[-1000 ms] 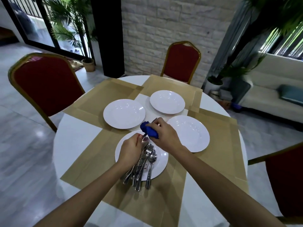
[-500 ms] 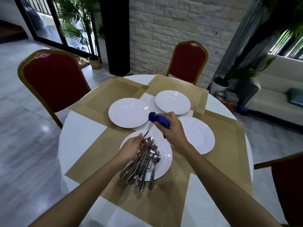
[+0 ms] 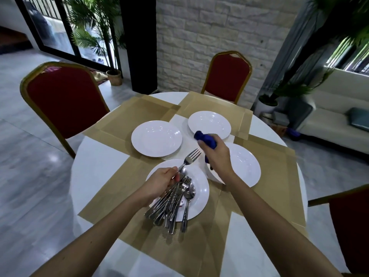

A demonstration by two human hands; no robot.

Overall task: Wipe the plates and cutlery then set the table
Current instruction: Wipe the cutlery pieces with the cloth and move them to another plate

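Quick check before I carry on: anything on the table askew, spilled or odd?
Nothing spilled or broken. The cutlery pile lies splayed on the near plate, its handles overhanging the rim above the placemat; it could slide off.

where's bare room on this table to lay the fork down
Free: the near placemat left of the cutlery plate, the white tabletop further left, and the right placemat outside the right plate. Crowded: the centre, where the plates nearly meet.
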